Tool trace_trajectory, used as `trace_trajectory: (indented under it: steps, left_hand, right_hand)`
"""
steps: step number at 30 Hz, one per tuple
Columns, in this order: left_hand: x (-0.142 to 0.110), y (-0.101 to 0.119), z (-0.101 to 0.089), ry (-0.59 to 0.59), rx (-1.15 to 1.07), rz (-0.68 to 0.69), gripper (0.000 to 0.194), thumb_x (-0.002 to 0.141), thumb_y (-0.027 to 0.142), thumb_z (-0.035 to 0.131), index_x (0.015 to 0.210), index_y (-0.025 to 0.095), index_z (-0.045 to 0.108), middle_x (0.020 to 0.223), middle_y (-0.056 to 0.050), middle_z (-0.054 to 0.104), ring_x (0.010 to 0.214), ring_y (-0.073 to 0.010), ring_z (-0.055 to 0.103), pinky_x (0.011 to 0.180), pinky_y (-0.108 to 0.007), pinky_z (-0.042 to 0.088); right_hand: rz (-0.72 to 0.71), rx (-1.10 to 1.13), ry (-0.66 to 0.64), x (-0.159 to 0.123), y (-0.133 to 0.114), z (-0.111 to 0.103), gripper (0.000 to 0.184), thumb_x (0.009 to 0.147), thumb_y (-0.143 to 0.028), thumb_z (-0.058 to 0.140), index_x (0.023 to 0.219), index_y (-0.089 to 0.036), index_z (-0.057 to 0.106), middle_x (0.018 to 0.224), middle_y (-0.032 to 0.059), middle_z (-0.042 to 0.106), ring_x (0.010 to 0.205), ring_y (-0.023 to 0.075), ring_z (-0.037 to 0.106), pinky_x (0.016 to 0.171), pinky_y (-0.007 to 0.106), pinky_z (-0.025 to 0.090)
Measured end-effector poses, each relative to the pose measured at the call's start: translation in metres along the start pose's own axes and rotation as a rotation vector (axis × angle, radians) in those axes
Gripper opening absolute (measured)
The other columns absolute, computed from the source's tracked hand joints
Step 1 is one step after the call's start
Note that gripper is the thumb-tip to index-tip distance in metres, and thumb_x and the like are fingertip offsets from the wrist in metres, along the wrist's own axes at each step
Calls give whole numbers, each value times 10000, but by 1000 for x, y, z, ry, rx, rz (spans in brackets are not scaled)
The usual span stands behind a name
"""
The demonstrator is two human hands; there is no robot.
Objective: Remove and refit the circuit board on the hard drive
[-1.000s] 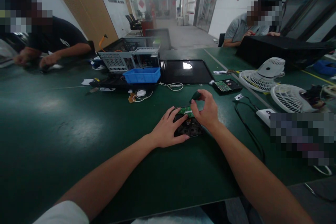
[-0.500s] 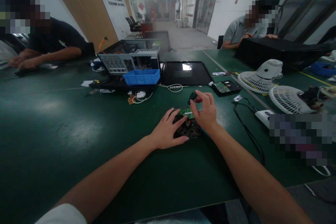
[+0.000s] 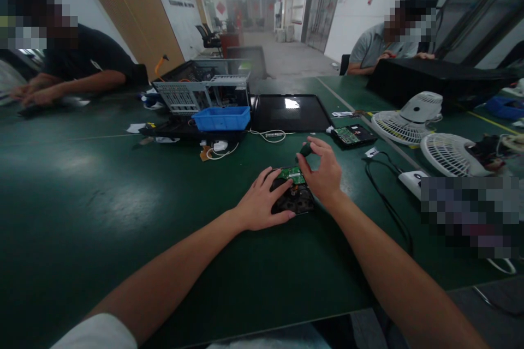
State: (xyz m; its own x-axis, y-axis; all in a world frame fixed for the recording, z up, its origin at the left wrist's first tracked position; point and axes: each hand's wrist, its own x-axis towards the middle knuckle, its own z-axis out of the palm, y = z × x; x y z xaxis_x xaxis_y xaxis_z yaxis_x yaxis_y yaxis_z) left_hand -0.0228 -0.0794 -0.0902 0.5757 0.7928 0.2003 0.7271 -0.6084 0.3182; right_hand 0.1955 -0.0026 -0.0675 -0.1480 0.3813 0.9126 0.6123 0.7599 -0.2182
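Observation:
On the green tabletop in front of me lies a flat black device (image 3: pixel 295 203) with a green circuit board (image 3: pixel 292 175) along its far side. It looks like an opened drive unit. My left hand (image 3: pixel 262 202) is spread over its left part, fingers stretched out and hiding that side. Above the board's right end, my right hand (image 3: pixel 324 170) pinches the dark, rounded handle of a screwdriver (image 3: pixel 305 150). The screwdriver's shaft and tip cannot be made out.
Behind the device stand an open computer case (image 3: pixel 196 92), a blue bin (image 3: pixel 221 118) and a black panel (image 3: pixel 290 113). To the right are another board unit (image 3: pixel 352 135), white fans (image 3: pixel 409 117), a power strip (image 3: pixel 411 180) and black cable (image 3: pixel 387 204). Two people sit across the table.
My right hand has shifted slightly up and to the right and turned the screwdriver handle a little. The left hand and the device have stayed in place.

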Motion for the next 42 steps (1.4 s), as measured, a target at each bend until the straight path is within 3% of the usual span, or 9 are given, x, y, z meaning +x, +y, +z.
trace_trajectory:
  steps: [5, 10, 13, 18, 29, 32, 35, 38, 42]
  left_hand:
    - [0, 0, 0, 6, -2, 4, 881, 907, 767, 539, 1637, 315, 340, 1729, -128, 154, 1581, -458, 97, 1224, -693, 275]
    - [-1, -2, 2, 13, -3, 6, 886, 900, 762, 557, 1640, 331, 329, 1725, -123, 162, 1580, -453, 99, 1223, -695, 269]
    - [-1, -2, 2, 11, -9, 2, 892, 896, 764, 561, 1642, 339, 321, 1724, -116, 165, 1583, -446, 93, 1228, -691, 266]
    - [0, 1, 0, 0, -10, -4, 887, 900, 768, 548, 1637, 322, 338, 1725, -117, 165, 1586, -442, 84, 1235, -681, 266]
    - [-2, 0, 0, 23, -28, 3, 883, 893, 760, 572, 1628, 320, 357, 1727, -124, 133, 1582, -453, 82, 1231, -683, 264]
    - [-2, 0, 1, 71, -38, 0, 845, 921, 719, 563, 1622, 288, 366, 1708, -142, 192, 1575, -439, 117, 1229, -667, 282]
    - [1, -11, 1, 235, -29, -93, 624, 1013, 565, 501, 1543, 236, 476, 1594, -150, 397, 1506, -366, 308, 1216, -585, 353]
    - [3, -38, 0, 423, 49, -299, 399, 1031, 398, 491, 1353, 212, 637, 1319, -144, 599, 1303, -321, 515, 1123, -512, 458]
    - [0, -79, -4, 470, 174, -552, 295, 985, 305, 537, 1208, 202, 700, 1170, -147, 641, 1180, -339, 577, 1038, -510, 490]
  right_hand:
    - [8, -56, 29, 2, 2, -3, 397, 923, -240, 715, 1275, -267, 534, 1185, 113, 639, 1111, 278, 656, 955, 503, 600]
    - [41, 44, -37, -3, 3, 0, 446, 943, -249, 662, 1350, -271, 481, 1289, 130, 617, 1158, 282, 649, 919, 487, 624]
    - [139, 111, -81, -9, 5, 5, 490, 967, -268, 632, 1415, -275, 433, 1294, 119, 636, 972, 233, 709, 840, 446, 651]
    - [194, 105, -42, -12, 6, 6, 478, 956, -296, 673, 1384, -270, 460, 1228, 99, 648, 858, 198, 719, 781, 405, 658]
    - [171, 67, 61, -9, 6, 0, 497, 936, -285, 704, 1374, -261, 468, 1186, 84, 628, 838, 180, 693, 752, 374, 641]
    - [191, 68, 66, -8, 8, -1, 487, 938, -289, 698, 1367, -261, 471, 1175, 81, 628, 837, 179, 689, 748, 373, 639]
    - [204, 68, 70, -8, 9, -2, 482, 936, -297, 699, 1361, -261, 473, 1155, 75, 631, 833, 178, 687, 755, 376, 638]
    - [208, 54, 67, -8, 11, -3, 484, 939, -307, 697, 1363, -264, 470, 1150, 73, 632, 818, 173, 683, 767, 383, 636]
    - [210, 51, 53, -9, 12, -2, 487, 939, -302, 694, 1367, -269, 466, 1156, 70, 630, 805, 169, 681, 775, 390, 631]
